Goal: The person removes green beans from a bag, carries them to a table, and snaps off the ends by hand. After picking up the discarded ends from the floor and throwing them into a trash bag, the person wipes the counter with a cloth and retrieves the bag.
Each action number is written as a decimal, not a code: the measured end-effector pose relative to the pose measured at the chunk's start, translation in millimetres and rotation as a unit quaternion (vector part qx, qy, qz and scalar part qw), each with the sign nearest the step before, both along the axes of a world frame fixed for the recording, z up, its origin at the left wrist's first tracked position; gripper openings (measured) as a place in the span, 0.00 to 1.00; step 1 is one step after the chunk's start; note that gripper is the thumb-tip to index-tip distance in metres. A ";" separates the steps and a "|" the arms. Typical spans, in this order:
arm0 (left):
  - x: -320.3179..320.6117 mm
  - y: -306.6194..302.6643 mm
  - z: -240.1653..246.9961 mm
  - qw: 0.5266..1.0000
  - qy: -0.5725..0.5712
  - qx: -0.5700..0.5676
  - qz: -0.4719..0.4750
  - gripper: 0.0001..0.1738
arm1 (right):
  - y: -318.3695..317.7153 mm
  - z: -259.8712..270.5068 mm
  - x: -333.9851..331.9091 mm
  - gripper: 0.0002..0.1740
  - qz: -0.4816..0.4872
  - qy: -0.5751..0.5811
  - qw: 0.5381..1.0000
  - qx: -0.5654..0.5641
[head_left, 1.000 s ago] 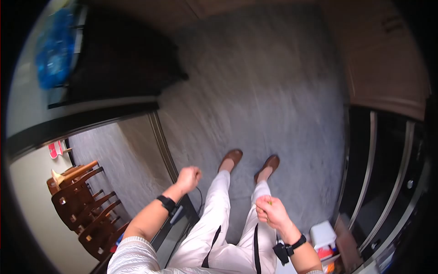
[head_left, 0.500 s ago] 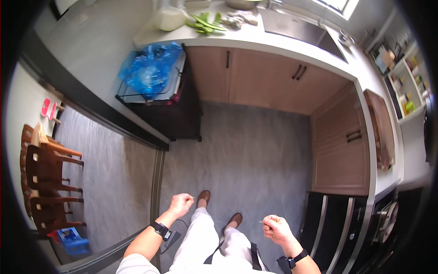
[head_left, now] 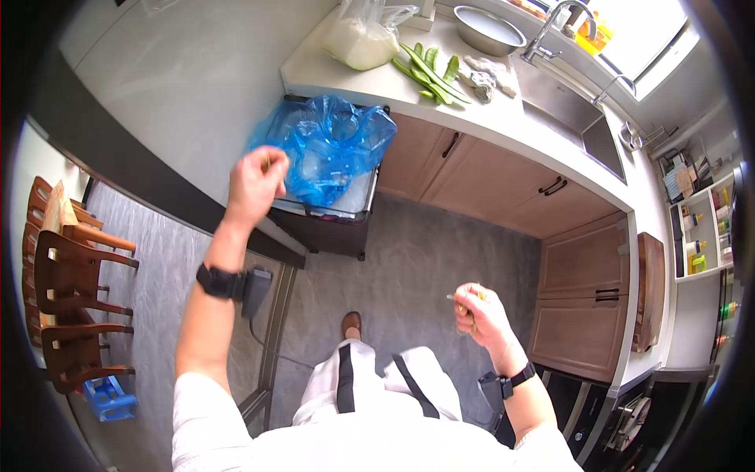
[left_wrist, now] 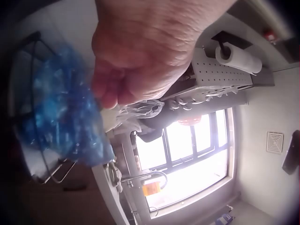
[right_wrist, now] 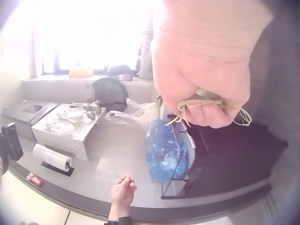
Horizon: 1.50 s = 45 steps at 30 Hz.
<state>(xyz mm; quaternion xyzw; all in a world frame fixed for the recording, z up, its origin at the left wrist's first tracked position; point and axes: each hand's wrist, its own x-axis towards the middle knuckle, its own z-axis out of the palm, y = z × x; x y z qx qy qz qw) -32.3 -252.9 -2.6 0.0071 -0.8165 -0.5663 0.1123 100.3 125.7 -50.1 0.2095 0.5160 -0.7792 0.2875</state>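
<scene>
My right hand is curled round thin pale-green strings, like trimmings from bean pods, whose loops stick out between the fingers in the right wrist view. My left hand reaches forward with curled fingers, and a small yellowish-green bit shows at its fingertips in the head view. It overlaps the near left side of a crumpled blue plastic bag there. That bag lines a dark bin with a wire rim, beside the counter's end. Long flat green bean pods lie on the counter.
A clear bag with a pale melon-like vegetable, a metal bowl and a sink are along the counter. Wooden chairs stand beyond the doorway at left. Black-fronted drawers are low at right.
The view has lifted from the floor to the counter and bin as I step nearer. My left hand has moved forward and up to the blue bag; the right still holds the strings.
</scene>
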 end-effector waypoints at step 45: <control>-78.5 23.9 -35.5 0.863 0.019 -0.451 -0.226 0.36 | -196.1 -7.5 -299.2 0.47 0.195 -0.004 0.971 -0.140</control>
